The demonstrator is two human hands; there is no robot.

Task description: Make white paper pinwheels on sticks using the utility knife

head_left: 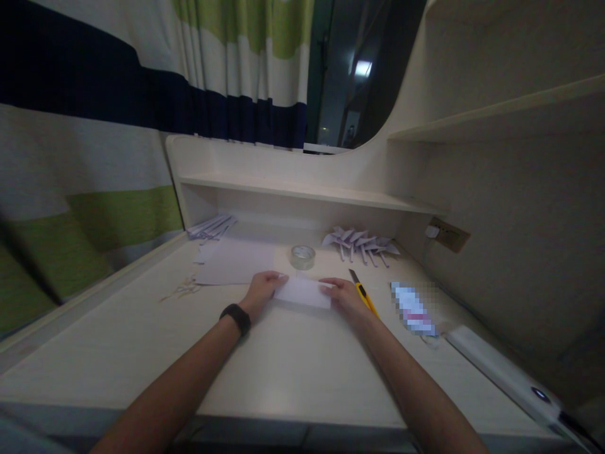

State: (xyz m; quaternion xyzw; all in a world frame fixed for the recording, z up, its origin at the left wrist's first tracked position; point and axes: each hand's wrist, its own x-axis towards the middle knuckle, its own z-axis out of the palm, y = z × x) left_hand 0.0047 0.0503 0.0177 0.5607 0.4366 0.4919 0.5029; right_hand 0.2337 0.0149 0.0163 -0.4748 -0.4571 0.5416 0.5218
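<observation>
Between my two hands is a white sheet of paper (pixel 303 294), wider than it is deep, held just over the desk. My left hand (pixel 263 291), with a black band on the wrist, pinches its left edge, thumb on top. At the right edge my right hand (pixel 347 297) grips the same paper between thumb and fingers. A roll of clear tape (pixel 303 257) lies just beyond the paper. Beside my right hand rests a yellow utility knife (pixel 363 294), its blade end pointing away from me.
Larger white paper sheets (pixel 236 258) lie at the left, with rolled paper sticks (pixel 212 227) behind them. Several paper pinwheels (pixel 362 243) sit at the back right. Thin strips (pixel 182 287) lie left. A blurred-out object (pixel 413 309) and a long white device (pixel 501 372) occupy the right side.
</observation>
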